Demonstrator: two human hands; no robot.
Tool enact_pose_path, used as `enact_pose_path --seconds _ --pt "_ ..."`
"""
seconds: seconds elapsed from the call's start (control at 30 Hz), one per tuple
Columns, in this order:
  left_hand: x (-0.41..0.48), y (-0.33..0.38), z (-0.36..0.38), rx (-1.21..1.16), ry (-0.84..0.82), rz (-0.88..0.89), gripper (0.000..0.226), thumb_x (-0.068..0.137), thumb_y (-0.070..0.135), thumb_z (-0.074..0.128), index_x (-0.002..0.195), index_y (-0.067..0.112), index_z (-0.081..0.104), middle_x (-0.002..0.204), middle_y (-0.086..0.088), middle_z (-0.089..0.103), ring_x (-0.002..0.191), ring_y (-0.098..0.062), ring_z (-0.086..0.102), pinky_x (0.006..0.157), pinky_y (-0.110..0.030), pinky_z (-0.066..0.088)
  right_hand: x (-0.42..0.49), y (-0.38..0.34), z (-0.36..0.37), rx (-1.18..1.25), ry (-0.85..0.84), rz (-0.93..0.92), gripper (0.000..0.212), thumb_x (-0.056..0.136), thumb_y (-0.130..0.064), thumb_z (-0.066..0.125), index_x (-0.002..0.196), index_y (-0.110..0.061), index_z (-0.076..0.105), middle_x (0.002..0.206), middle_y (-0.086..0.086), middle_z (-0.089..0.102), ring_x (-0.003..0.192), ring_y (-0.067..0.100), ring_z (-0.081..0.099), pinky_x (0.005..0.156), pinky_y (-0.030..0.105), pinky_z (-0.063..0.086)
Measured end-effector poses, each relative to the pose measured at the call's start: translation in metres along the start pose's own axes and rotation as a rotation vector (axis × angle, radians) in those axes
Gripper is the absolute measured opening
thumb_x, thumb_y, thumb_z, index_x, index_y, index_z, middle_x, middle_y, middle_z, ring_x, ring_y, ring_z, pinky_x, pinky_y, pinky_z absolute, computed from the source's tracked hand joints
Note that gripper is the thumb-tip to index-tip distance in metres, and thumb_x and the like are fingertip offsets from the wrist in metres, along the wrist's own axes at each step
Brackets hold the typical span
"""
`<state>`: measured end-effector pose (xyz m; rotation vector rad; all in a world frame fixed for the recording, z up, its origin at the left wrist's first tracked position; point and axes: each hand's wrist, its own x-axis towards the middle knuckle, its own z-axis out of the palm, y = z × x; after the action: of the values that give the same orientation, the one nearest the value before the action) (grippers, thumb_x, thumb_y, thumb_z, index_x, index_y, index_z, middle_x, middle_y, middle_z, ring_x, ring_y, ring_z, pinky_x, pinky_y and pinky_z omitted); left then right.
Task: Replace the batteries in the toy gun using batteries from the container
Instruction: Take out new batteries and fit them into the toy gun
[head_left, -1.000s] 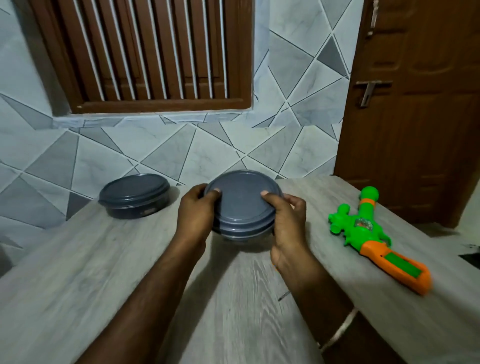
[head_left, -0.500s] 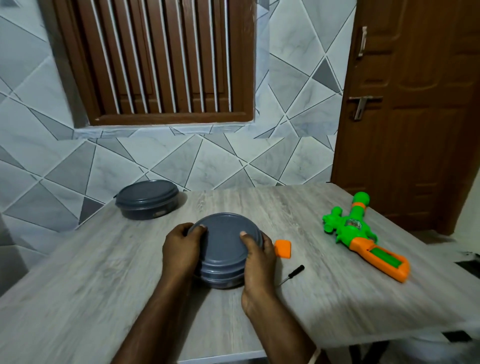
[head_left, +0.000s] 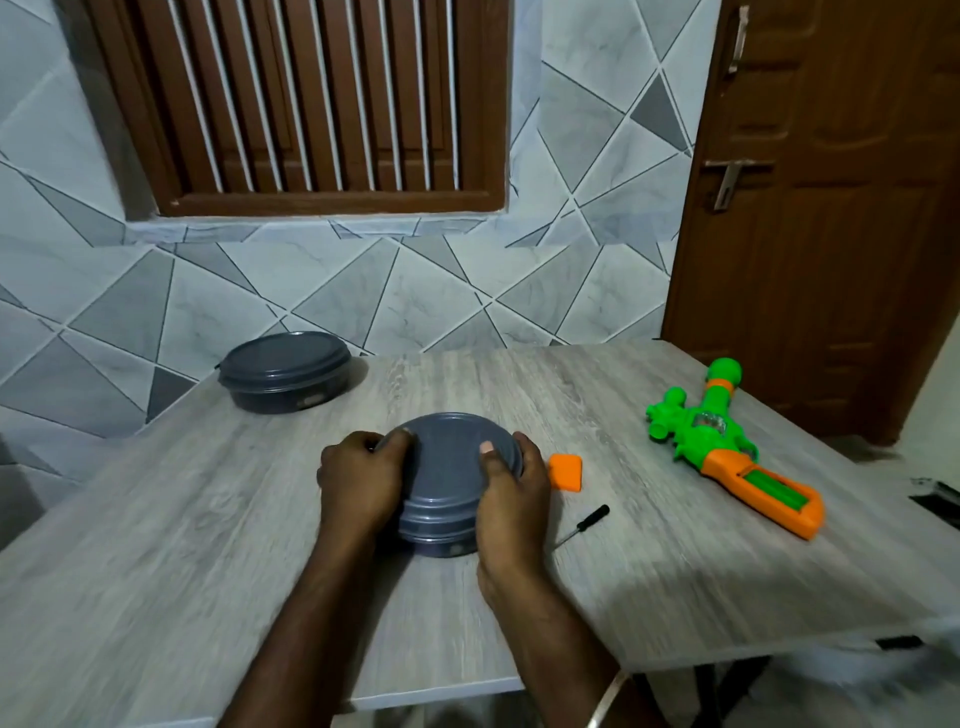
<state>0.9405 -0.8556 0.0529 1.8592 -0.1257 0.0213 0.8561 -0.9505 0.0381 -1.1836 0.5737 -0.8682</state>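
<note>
The lidded grey container (head_left: 445, 460) stood on the desk (head_left: 197, 525) between the two hands, its lid on. The left hand (head_left: 358, 483) grasped its left side, fingers curled round the wall and thumb up at the lid's rim. The right hand (head_left: 514, 499) grasped the right side in the same way, with its thumb laid on top of the lid. Whether the lid was tight or lifting could not be told.

Just beside the right hand, on its outer side, lay a small orange cover piece (head_left: 566, 472), flat on the desk. A little nearer the person than that piece lay a small screwdriver (head_left: 583, 524) with a black handle, close to the right wrist but not touching it.

Well to the right of the right hand lay the toy gun (head_left: 724, 444), green with an orange grip end, on its side with the green muzzle pointing away from the person.

Beyond the left hand, towards the tiled wall (head_left: 363, 291), a second grey container (head_left: 285, 370) sat near the far edge of the desk, also lidded. Behind it a brown louvred window (head_left: 311, 104) was set in the wall, and a brown door (head_left: 831, 208) stood far off to the right.
</note>
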Motion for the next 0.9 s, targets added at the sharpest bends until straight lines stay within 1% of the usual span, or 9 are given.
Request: enact_pose_path --seconds 0.1,0.2,0.37,0.53,0.6,0.67,0.73,0.8,0.9 --pt "0.003 0.004 -0.001 0.156 0.029 0.052 0.065 0.066 0.076 0.056 0.098 0.021 0.068 0.103 -0.008 0.068 0.093 -0.028 0.068 0.080 -0.049 0.061 0.000 0.001 0.000 -0.009 0.011 0.000 0.043 0.098 -0.027 0.060 0.140 -0.027 0.051 0.126 -0.005 0.062 0.111 0.016 0.062 0.096 0.039 0.056" --pt "0.000 0.009 0.001 0.271 0.073 0.114 0.075 0.060 0.084 0.058 0.097 0.019 0.066 0.104 -0.010 0.064 0.101 -0.032 0.064 0.083 -0.051 0.059 0.000 0.001 0.000 -0.046 0.045 -0.024 0.038 0.097 -0.027 0.058 0.135 -0.028 0.054 0.122 -0.005 0.063 0.107 0.016 0.063 0.093 0.042 0.057" --pt "-0.003 0.015 0.001 0.374 0.073 0.150 0.071 0.078 0.071 0.066 0.114 0.009 0.061 0.122 -0.014 0.048 0.120 -0.032 0.046 0.094 -0.048 0.050 0.000 0.000 0.003 -0.089 0.109 -0.054 0.030 0.099 -0.031 0.054 0.128 -0.026 0.060 0.118 -0.004 0.065 0.103 0.015 0.064 0.090 0.044 0.057" --pt "-0.001 0.016 0.003 0.357 0.064 0.158 0.088 0.057 0.089 0.056 0.101 0.013 0.063 0.108 -0.011 0.058 0.104 -0.032 0.061 0.082 -0.049 0.059 0.001 -0.001 0.002 -0.077 0.118 -0.056 0.021 0.100 -0.036 0.052 0.117 -0.029 0.062 0.109 -0.006 0.066 0.095 0.011 0.064 0.083 0.039 0.059" --pt "-0.004 0.018 0.003 0.335 0.083 0.174 0.083 0.060 0.086 0.061 0.103 0.015 0.062 0.111 -0.009 0.056 0.107 -0.031 0.059 0.084 -0.049 0.058 0.000 -0.002 0.002 -0.067 0.116 -0.072 0.017 0.100 -0.038 0.051 0.111 -0.031 0.062 0.106 -0.007 0.066 0.093 0.010 0.065 0.079 0.036 0.059" --pt "-0.006 0.019 0.003 0.310 0.091 0.198 0.075 0.068 0.076 0.069 0.111 0.015 0.060 0.119 -0.008 0.051 0.114 -0.029 0.053 0.091 -0.046 0.054 0.000 -0.002 0.001 -0.069 0.118 -0.078 0.022 0.100 -0.040 0.051 0.115 -0.028 0.063 0.108 -0.006 0.067 0.093 0.010 0.066 0.075 0.031 0.059" --pt "-0.005 0.020 0.004 0.282 0.114 0.213 0.074 0.071 0.071 0.074 0.117 0.015 0.060 0.122 -0.008 0.050 0.116 -0.027 0.052 0.091 -0.043 0.052 0.000 -0.002 0.001 -0.067 0.125 -0.090 0.026 0.100 -0.039 0.051 0.120 -0.027 0.062 0.110 -0.006 0.067 0.094 0.011 0.066 0.072 0.026 0.057" --pt "-0.004 0.022 0.006 0.269 0.135 0.236 0.078 0.062 0.079 0.073 0.106 0.016 0.062 0.112 -0.007 0.058 0.105 -0.025 0.059 0.083 -0.041 0.055 0.000 -0.003 -0.001 -0.065 0.135 -0.098 0.031 0.100 -0.038 0.052 0.127 -0.026 0.060 0.114 -0.005 0.065 0.098 0.012 0.065 0.072 0.024 0.056" --pt "0.000 0.026 0.007 0.292 0.121 0.252 0.083 0.050 0.091 0.067 0.078 0.013 0.062 0.079 -0.007 0.066 0.074 -0.023 0.066 0.057 -0.038 0.055 -0.001 -0.003 -0.002 -0.064 0.137 -0.102 0.034 0.097 -0.034 0.057 0.130 -0.027 0.057 0.119 -0.003 0.064 0.100 0.013 0.064 0.074 0.025 0.057"
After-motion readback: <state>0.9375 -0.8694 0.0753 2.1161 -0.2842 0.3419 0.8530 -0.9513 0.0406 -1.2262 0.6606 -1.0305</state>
